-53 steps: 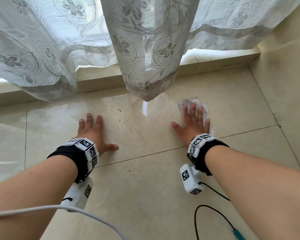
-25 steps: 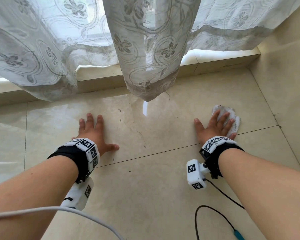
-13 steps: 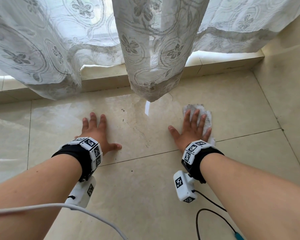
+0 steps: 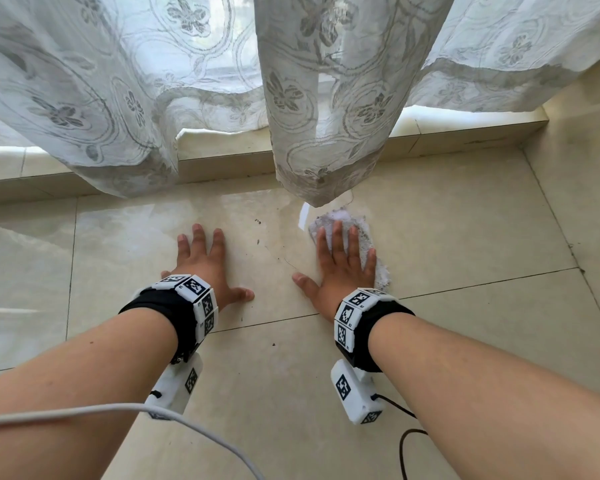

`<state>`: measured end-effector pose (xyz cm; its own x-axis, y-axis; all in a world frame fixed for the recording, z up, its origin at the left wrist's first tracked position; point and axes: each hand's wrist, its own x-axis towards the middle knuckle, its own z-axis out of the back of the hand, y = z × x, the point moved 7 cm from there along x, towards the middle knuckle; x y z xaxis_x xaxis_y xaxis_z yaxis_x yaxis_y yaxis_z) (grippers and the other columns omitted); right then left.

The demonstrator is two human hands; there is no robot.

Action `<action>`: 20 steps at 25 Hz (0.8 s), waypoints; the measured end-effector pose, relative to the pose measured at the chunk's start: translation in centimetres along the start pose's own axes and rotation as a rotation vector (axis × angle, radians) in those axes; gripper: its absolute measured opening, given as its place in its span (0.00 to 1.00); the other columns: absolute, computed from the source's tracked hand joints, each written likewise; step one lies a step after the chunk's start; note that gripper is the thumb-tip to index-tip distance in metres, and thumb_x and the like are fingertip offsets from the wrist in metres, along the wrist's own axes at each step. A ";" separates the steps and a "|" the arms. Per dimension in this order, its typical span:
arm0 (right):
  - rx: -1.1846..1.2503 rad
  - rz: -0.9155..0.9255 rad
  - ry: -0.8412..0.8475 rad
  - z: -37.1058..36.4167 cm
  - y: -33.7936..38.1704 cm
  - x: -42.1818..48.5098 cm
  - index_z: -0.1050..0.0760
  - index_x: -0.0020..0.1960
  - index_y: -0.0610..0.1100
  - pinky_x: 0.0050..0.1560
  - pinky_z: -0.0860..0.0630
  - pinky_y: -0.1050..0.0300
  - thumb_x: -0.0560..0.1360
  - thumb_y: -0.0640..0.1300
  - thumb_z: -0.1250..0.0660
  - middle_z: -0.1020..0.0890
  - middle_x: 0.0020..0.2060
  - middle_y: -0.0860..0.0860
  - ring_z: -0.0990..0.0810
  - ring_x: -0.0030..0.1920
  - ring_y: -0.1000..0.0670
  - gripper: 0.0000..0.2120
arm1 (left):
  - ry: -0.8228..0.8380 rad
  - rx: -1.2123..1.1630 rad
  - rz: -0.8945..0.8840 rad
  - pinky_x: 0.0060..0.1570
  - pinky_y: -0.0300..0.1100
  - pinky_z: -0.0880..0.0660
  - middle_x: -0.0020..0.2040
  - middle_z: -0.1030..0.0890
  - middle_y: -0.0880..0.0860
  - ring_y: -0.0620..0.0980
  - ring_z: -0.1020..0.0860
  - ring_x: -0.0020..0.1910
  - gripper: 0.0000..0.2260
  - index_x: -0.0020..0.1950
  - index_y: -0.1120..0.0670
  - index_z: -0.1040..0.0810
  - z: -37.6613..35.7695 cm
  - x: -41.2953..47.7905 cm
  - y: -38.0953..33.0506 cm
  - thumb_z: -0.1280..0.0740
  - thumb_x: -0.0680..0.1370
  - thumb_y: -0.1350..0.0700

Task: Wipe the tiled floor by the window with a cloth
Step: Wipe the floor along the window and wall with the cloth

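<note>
Right hand (image 4: 342, 263) flat and wide on the white cloth (image 4: 364, 233), pressing it to the tiled floor (image 4: 465, 237) just under the curtain (image 4: 326, 133) tip, to rub dirt away. Left hand (image 4: 201, 265) flat, fingers spread, empty, propping the body. Compared with a second ago, cloth now further left, nearer the dark specks (image 4: 257, 222).

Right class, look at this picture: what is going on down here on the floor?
A person kneels by a window, wiping the glossy beige tiled floor. The right hand presses flat on a crumpled white cloth just below the white patterned lace curtain. The left hand rests flat on the bare tile. Dark specks lie between the hands.
</note>
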<state>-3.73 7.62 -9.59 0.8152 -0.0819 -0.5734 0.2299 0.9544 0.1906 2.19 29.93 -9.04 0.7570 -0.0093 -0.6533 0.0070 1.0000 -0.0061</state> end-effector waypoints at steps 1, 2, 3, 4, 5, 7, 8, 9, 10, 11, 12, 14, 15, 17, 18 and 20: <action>-0.004 0.031 0.008 -0.2 0.6 0.0 0.80 0.71 0.53 0.60 0.83 0.44 0.76 0.71 0.55 0.87 0.61 0.56 0.87 0.62 0.50 0.41 | 0.001 0.003 -0.001 0.73 0.65 0.44 0.78 0.69 0.50 0.56 0.65 0.78 0.59 0.78 0.46 0.66 0.0 0.0 -0.1 0.27 0.65 0.30; -0.009 0.061 0.013 -0.4 1.2 -0.1 0.80 0.71 0.53 0.59 0.84 0.45 0.76 0.70 0.55 0.87 0.61 0.56 0.87 0.62 0.51 0.41 | 0.002 0.006 0.000 0.73 0.65 0.44 0.78 0.69 0.51 0.56 0.65 0.78 0.59 0.78 0.46 0.66 0.0 0.0 -0.2 0.27 0.65 0.30; -0.019 0.088 0.014 -0.5 1.9 -0.1 0.80 0.71 0.53 0.59 0.84 0.45 0.77 0.70 0.55 0.86 0.61 0.56 0.88 0.62 0.51 0.41 | 0.001 0.008 0.000 0.72 0.65 0.44 0.78 0.69 0.51 0.56 0.65 0.78 0.59 0.78 0.46 0.66 0.0 0.0 -0.2 0.27 0.65 0.30; -0.031 0.109 0.012 -0.6 2.5 -0.2 0.79 0.72 0.53 0.60 0.84 0.45 0.77 0.69 0.54 0.86 0.62 0.56 0.87 0.62 0.51 0.40 | 0.000 0.009 0.000 0.72 0.65 0.44 0.78 0.69 0.51 0.56 0.65 0.78 0.59 0.78 0.46 0.66 0.1 0.0 -0.3 0.27 0.65 0.30; -0.040 0.128 0.009 -0.6 3.1 -0.4 0.78 0.72 0.53 0.61 0.83 0.45 0.78 0.68 0.54 0.85 0.64 0.55 0.87 0.63 0.51 0.40 | -0.003 0.010 -0.001 0.72 0.66 0.44 0.78 0.69 0.51 0.56 0.65 0.78 0.59 0.78 0.46 0.66 0.2 0.1 -0.4 0.27 0.65 0.30; -0.044 0.171 0.008 -0.7 4.3 -0.7 0.76 0.74 0.53 0.63 0.82 0.44 0.79 0.66 0.53 0.82 0.67 0.55 0.85 0.65 0.50 0.39 | -0.009 0.012 -0.004 0.72 0.66 0.43 0.78 0.69 0.51 0.56 0.65 0.78 0.59 0.78 0.46 0.66 0.4 0.2 -0.7 0.28 0.65 0.30; -0.046 0.193 0.013 -0.9 4.9 -1.0 0.76 0.74 0.53 0.63 0.82 0.44 0.79 0.65 0.53 0.81 0.67 0.55 0.84 0.66 0.50 0.38 | -0.011 0.016 -0.007 0.71 0.67 0.43 0.78 0.69 0.51 0.56 0.65 0.78 0.59 0.78 0.46 0.66 0.5 0.2 -0.8 0.28 0.65 0.30; -0.050 0.214 0.018 -1.0 5.4 -1.2 0.75 0.75 0.53 0.64 0.82 0.44 0.80 0.64 0.53 0.81 0.67 0.55 0.84 0.66 0.50 0.38 | -0.011 0.022 -0.010 0.71 0.67 0.43 0.78 0.69 0.51 0.56 0.65 0.78 0.59 0.78 0.46 0.66 0.4 0.2 -0.9 0.28 0.65 0.30; -0.055 0.233 0.020 -1.2 5.8 -1.4 0.75 0.75 0.53 0.64 0.82 0.44 0.80 0.62 0.52 0.82 0.67 0.55 0.84 0.67 0.50 0.37 | -0.011 0.028 -0.012 0.71 0.67 0.43 0.78 0.69 0.51 0.57 0.65 0.78 0.59 0.78 0.46 0.66 0.4 0.2 -1.0 0.28 0.65 0.30; -0.059 0.248 0.020 -1.3 6.1 -1.5 0.74 0.75 0.53 0.64 0.82 0.45 0.80 0.61 0.52 0.82 0.67 0.55 0.84 0.67 0.51 0.36 | -0.011 0.032 -0.014 0.71 0.67 0.43 0.78 0.69 0.51 0.57 0.65 0.78 0.59 0.78 0.47 0.66 0.4 0.3 -1.1 0.28 0.65 0.30; -0.066 0.262 0.021 -1.5 6.3 -1.6 0.74 0.75 0.53 0.64 0.82 0.45 0.81 0.60 0.52 0.82 0.67 0.55 0.83 0.67 0.51 0.36 | -0.011 0.033 -0.014 0.71 0.67 0.43 0.78 0.69 0.51 0.57 0.65 0.78 0.59 0.78 0.47 0.67 0.4 0.3 -1.1 0.28 0.65 0.30; -0.092 0.291 0.027 -1.6 6.4 -1.6 0.73 0.76 0.54 0.65 0.81 0.45 0.81 0.59 0.52 0.81 0.67 0.56 0.83 0.68 0.51 0.35 | -0.010 0.032 -0.011 0.71 0.67 0.43 0.78 0.69 0.51 0.57 0.65 0.78 0.59 0.78 0.46 0.67 0.5 0.4 -1.1 0.28 0.65 0.30; -0.103 0.305 0.027 -1.6 6.3 -1.6 0.72 0.76 0.55 0.65 0.81 0.45 0.81 0.59 0.52 0.80 0.68 0.56 0.82 0.68 0.52 0.35 | -0.009 0.031 -0.011 0.71 0.67 0.43 0.78 0.70 0.51 0.56 0.65 0.78 0.59 0.78 0.46 0.67 0.5 0.4 -1.1 0.28 0.65 0.30; -0.100 0.322 0.020 -1.6 6.1 -1.5 0.71 0.76 0.56 0.65 0.82 0.47 0.80 0.60 0.52 0.77 0.71 0.57 0.82 0.68 0.53 0.34 | -0.005 0.025 -0.009 0.72 0.67 0.44 0.78 0.70 0.50 0.56 0.65 0.78 0.59 0.78 0.46 0.67 0.5 0.5 -1.0 0.28 0.65 0.30; -0.091 0.327 0.017 -1.6 6.0 -1.4 0.71 0.76 0.57 0.64 0.83 0.48 0.80 0.60 0.52 0.77 0.71 0.57 0.82 0.68 0.54 0.34 | -0.001 0.021 -0.008 0.71 0.67 0.44 0.78 0.70 0.50 0.56 0.66 0.78 0.59 0.78 0.46 0.67 0.5 0.6 -1.0 0.28 0.65 0.30; -0.080 0.325 0.008 -1.5 5.7 -1.2 0.71 0.76 0.58 0.62 0.84 0.51 0.80 0.61 0.53 0.77 0.71 0.59 0.82 0.68 0.56 0.33 | 0.000 0.012 -0.004 0.71 0.68 0.44 0.77 0.71 0.50 0.55 0.66 0.78 0.59 0.78 0.45 0.67 0.5 0.6 -1.0 0.27 0.65 0.31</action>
<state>-4.19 13.60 -9.06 0.8350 0.2319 -0.4990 -0.0837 0.9498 0.3014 2.92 28.96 -9.05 0.7571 -0.0137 -0.6532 0.0180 0.9998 -0.0001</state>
